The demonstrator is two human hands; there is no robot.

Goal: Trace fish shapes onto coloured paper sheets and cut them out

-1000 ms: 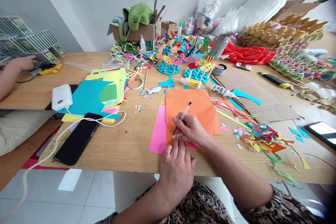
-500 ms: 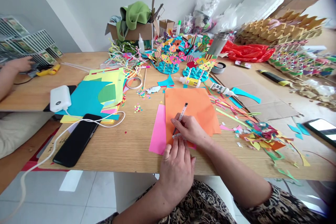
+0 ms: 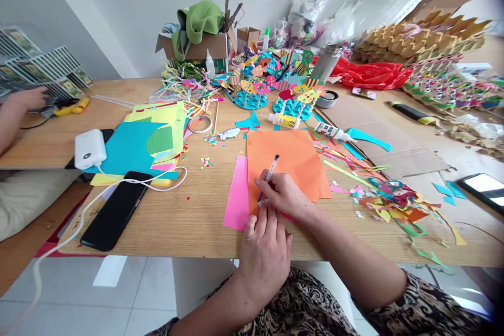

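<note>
My right hand (image 3: 288, 195) grips a slim pen (image 3: 272, 167) with a white barrel and dark end, its tip pointing down toward the sheet. Beneath it lies orange paper (image 3: 285, 149), in what looks like a few stacked sheets, partly over a pink sheet (image 3: 236, 197). My left hand (image 3: 265, 247) rests flat with fingers stretched forward near the paper's front edge. Between the fingertips and the pen tip a small whitish piece (image 3: 263, 202) shows; most of it is hidden by my hands.
To the left lie a black phone (image 3: 114, 212), a white power bank (image 3: 90, 148) with a cable, and coloured paper (image 3: 132, 142). Glue bottles (image 3: 285, 121), paper-fish decorations (image 3: 252, 97) and scraps (image 3: 397, 199) surround the orange paper. A co-worker's hand (image 3: 29, 98) is at far left.
The pen's upper end has shifted very slightly left with my right hand. My left hand stays in place, and the view has tilted a little.
</note>
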